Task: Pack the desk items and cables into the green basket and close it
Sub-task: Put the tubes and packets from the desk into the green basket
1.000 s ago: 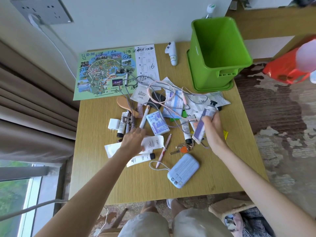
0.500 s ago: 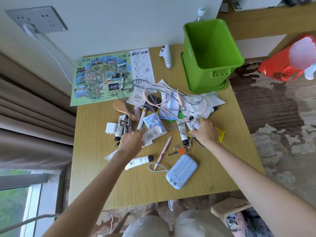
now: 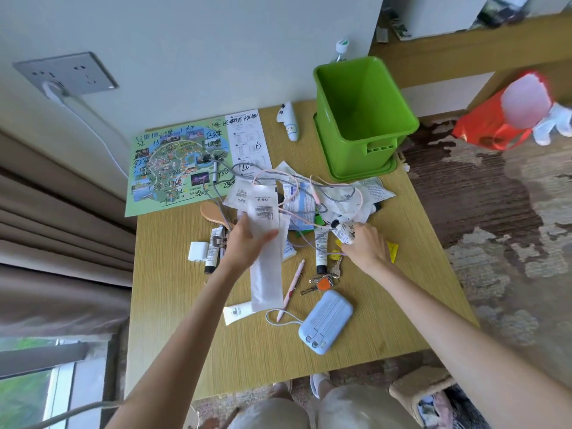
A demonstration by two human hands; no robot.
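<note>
The green basket stands open and empty on its lid at the desk's far right corner. My left hand holds a long white packet lifted above the pile. My right hand grips a small crumpled tube with a black cap at the pile's right side. Pink and grey cables lie tangled over papers in the middle. A blue power bank with a cord lies near the front, beside a pink pen and keys.
A park map sheet covers the desk's far left. A white thermometer lies by the basket. Tubes, a white charger and a wooden brush lie left of the pile. A red bag sits on the carpet to the right.
My left hand has lifted the long white packet off the desk. My right hand put down the purple bottle and closed round the small crumpled tube.
</note>
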